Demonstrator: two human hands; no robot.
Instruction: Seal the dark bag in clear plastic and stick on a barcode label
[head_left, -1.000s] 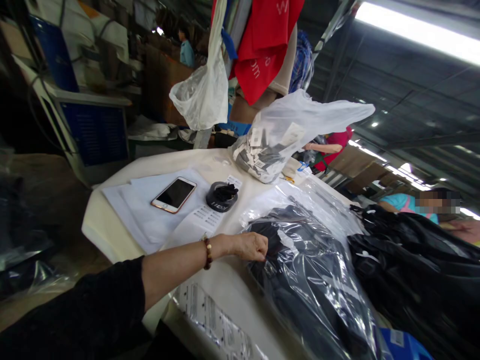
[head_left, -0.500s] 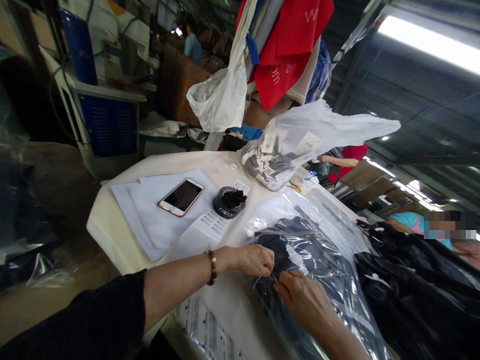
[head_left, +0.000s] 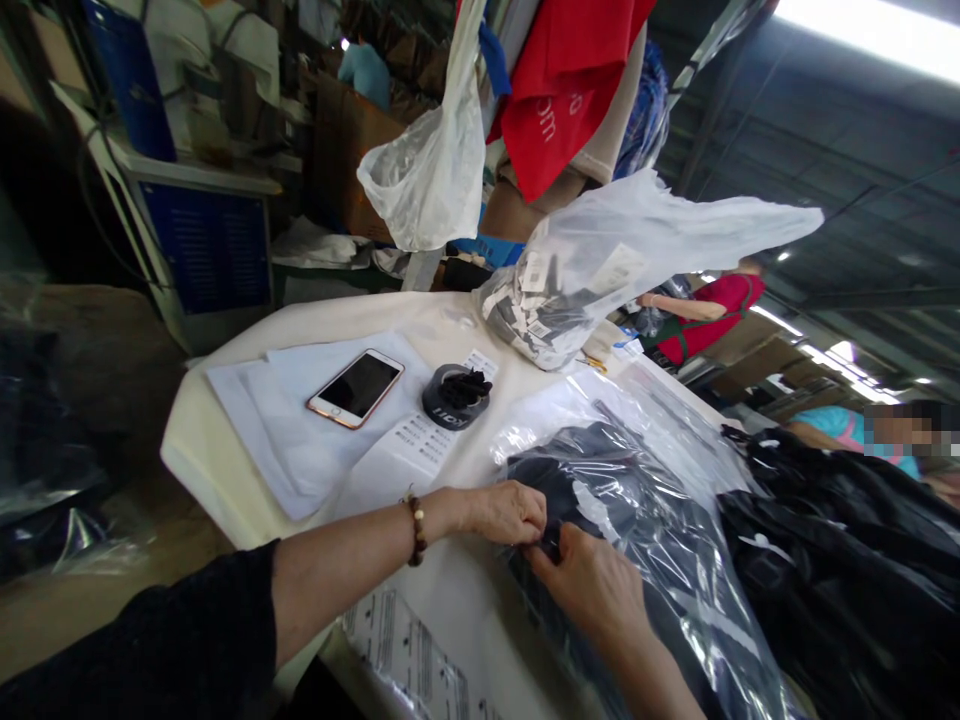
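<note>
The bare left hand, wearing a brown beaded bracelet at its wrist, was closed, its curled fingers gripping the near-left edge of a large, shiny, clear plastic bag. The bare right hand was just beside it, thumb and fingers bent at the same edge; whether they had closed on the plastic could not be told. The bag lay on a cream-covered table, with a folded dark garment inside it and a small white piece showing near the hands.

Left of the bag, a white smartphone with a black screen rested on loose white sheets. Near it sat a dark grey, lettered, ring-shaped roll with a crumpled black bundle in its centre, touching a printed white paper strip. Farther back stood a translucent white plastic bag filled with black and white labels. A heap of black garments lay to the right, and beyond it was a person in a turquoise and pink top.
</note>
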